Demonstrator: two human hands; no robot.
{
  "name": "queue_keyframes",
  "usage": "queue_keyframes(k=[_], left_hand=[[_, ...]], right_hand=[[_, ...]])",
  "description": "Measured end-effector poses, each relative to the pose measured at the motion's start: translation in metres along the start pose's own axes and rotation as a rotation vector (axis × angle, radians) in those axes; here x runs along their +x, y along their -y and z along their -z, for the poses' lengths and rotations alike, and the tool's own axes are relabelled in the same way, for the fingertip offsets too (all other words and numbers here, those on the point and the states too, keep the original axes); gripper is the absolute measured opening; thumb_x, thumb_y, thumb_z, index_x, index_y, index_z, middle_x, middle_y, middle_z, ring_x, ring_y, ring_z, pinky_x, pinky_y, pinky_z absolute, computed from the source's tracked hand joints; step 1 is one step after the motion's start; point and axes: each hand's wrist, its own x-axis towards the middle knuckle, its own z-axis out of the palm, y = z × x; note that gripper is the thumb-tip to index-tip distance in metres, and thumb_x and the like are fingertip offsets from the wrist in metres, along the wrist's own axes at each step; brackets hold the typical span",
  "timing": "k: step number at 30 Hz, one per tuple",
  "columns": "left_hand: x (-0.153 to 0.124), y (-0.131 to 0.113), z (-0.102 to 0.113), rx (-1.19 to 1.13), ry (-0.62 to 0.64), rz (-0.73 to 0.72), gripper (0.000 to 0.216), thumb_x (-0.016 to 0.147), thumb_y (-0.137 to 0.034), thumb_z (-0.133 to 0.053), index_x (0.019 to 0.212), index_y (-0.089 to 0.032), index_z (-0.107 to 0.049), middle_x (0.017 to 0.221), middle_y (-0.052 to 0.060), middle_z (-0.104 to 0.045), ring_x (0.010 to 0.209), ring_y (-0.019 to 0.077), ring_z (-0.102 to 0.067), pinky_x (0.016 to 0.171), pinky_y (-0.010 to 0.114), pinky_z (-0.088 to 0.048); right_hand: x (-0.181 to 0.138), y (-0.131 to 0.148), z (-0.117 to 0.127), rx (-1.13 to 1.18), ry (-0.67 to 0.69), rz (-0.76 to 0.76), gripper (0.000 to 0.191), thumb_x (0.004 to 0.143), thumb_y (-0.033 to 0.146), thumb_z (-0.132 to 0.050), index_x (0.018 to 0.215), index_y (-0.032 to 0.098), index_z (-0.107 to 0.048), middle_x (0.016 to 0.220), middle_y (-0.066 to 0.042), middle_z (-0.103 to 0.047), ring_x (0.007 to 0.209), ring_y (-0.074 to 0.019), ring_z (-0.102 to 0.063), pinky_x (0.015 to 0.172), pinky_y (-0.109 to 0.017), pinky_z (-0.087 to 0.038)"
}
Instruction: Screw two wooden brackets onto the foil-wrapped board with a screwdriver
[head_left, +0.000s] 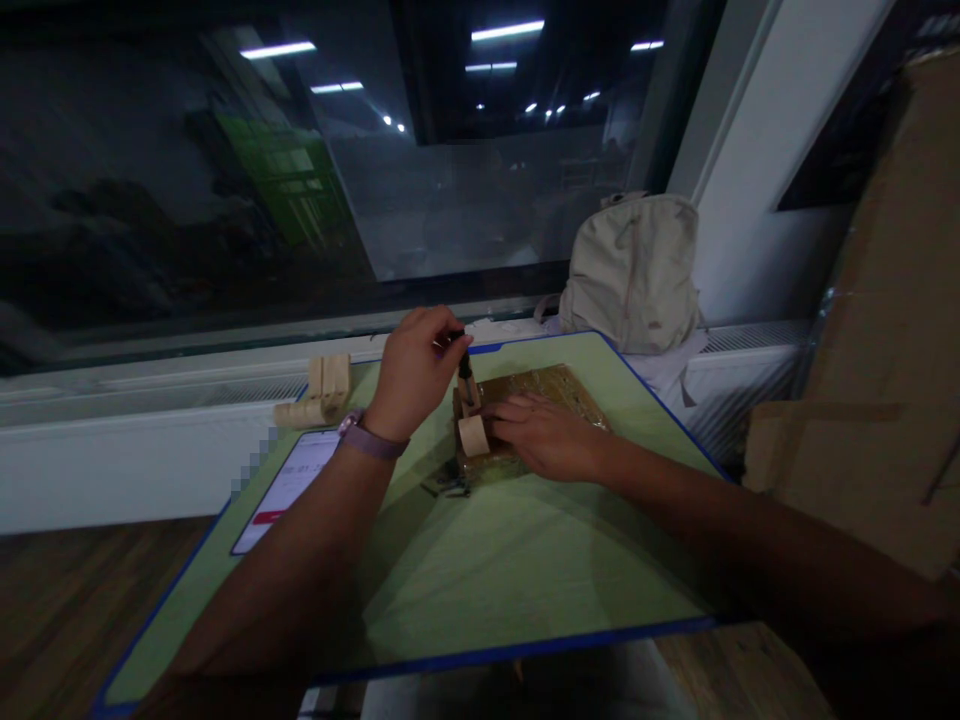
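My left hand [416,365] is closed around the dark handle of what looks like a screwdriver [466,366], held nearly upright with its tip down at a small pale wooden piece [473,436]. The wooden piece has a rounded front end and rests on the left edge of a flat, brown, tape-wrapped slab [574,388]. From the right, my right hand [551,437] lies low over the slab, its fingertips pressed against the side of the wooden piece. Small dark metal bits, perhaps screws [455,490], lie just in front of the slab.
The light green table [525,590] has a blue edge. A phone [289,480] lies at its left, near more shaped wooden pieces [328,385]. Behind the table are a window and a beige backpack [634,270]. Large cardboard [862,350] stands at right.
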Motion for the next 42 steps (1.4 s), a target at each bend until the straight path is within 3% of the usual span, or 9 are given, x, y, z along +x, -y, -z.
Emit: queue_keyframes(k=[5,10,17,20,23,26,30,36,42], left_hand=[[0.0,-0.001,0.002,-0.087,0.057,0.082,0.008,0.083,-0.015,-0.056,0.088,-0.019,-0.062,0.087,0.002,-0.069,0.079,0.0164,-0.066,0.069,0.027,-0.054],[-0.001,-0.001,-0.001,-0.06,0.023,-0.003,0.007,0.085,-0.026,-0.062,0.084,-0.019,-0.061,0.087,0.003,-0.067,0.084,0.0181,-0.064,0.069,0.028,-0.052],[0.0,-0.004,0.004,-0.038,0.036,0.061,0.01,0.081,-0.013,-0.053,0.085,-0.019,-0.06,0.085,0.002,-0.068,0.076,0.0154,-0.064,0.066,0.026,-0.05],[-0.001,-0.005,0.003,-0.047,0.033,0.067,0.003,0.084,-0.021,-0.057,0.082,-0.019,-0.058,0.08,0.001,-0.068,0.072,0.0156,-0.065,0.065,0.027,-0.049],[-0.002,-0.002,-0.002,-0.059,0.005,0.05,0.013,0.084,-0.029,-0.064,0.08,-0.02,-0.056,0.079,0.001,-0.068,0.072,0.0163,-0.064,0.065,0.028,-0.049],[-0.003,0.003,-0.006,-0.067,0.01,0.059,0.004,0.086,-0.024,-0.059,0.086,-0.02,-0.058,0.084,0.002,-0.07,0.075,0.0174,-0.066,0.068,0.029,-0.051],[-0.004,0.006,-0.009,-0.091,0.031,0.059,0.015,0.089,-0.016,-0.05,0.099,-0.02,-0.061,0.09,0.005,-0.07,0.08,0.0176,-0.066,0.072,0.03,-0.053],[-0.002,0.002,-0.008,-0.085,-0.011,0.03,0.007,0.081,-0.022,-0.068,0.087,-0.018,-0.064,0.093,0.004,-0.062,0.081,0.0167,-0.062,0.068,0.028,-0.054],[-0.002,0.003,-0.008,-0.164,0.024,0.084,0.014,0.085,-0.011,-0.054,0.092,-0.019,-0.064,0.092,0.004,-0.067,0.083,0.016,-0.064,0.073,0.029,-0.056]], right_hand=[[0.0,0.0,0.001,-0.002,0.012,0.001,0.038,0.087,0.007,-0.054,0.124,0.014,-0.06,0.132,-0.014,-0.062,0.11,-0.027,-0.057,0.095,-0.044,-0.046],[0.0,0.0,0.001,-0.012,0.007,-0.006,0.038,0.087,0.007,-0.053,0.124,0.015,-0.06,0.13,-0.013,-0.063,0.11,-0.0263,-0.057,0.095,-0.043,-0.046],[0.0,-0.002,-0.003,0.005,-0.017,0.007,0.04,0.085,0.006,-0.055,0.123,0.015,-0.06,0.129,-0.014,-0.063,0.109,-0.0263,-0.058,0.094,-0.043,-0.047],[0.0,-0.001,-0.002,0.005,-0.009,-0.004,0.039,0.085,0.007,-0.054,0.123,0.014,-0.06,0.13,-0.014,-0.063,0.11,-0.0273,-0.058,0.095,-0.044,-0.046],[0.0,0.0,0.001,0.004,0.011,-0.012,0.038,0.086,0.006,-0.053,0.123,0.013,-0.06,0.128,-0.015,-0.064,0.113,-0.0285,-0.057,0.096,-0.046,-0.046],[0.0,0.001,0.003,0.003,0.028,-0.016,0.039,0.087,0.007,-0.053,0.125,0.013,-0.06,0.13,-0.014,-0.063,0.114,-0.0283,-0.056,0.098,-0.046,-0.046],[0.0,0.001,0.003,0.007,0.034,-0.023,0.04,0.086,0.006,-0.052,0.125,0.013,-0.06,0.133,-0.014,-0.062,0.113,-0.0276,-0.056,0.098,-0.045,-0.046],[0.001,0.001,0.003,0.006,0.033,-0.019,0.039,0.086,0.007,-0.054,0.123,0.014,-0.061,0.133,-0.014,-0.062,0.111,-0.028,-0.057,0.095,-0.045,-0.046],[0.0,0.0,0.002,0.025,0.016,-0.01,0.037,0.086,0.006,-0.052,0.121,0.015,-0.061,0.134,-0.013,-0.061,0.111,-0.0265,-0.056,0.097,-0.045,-0.045]])
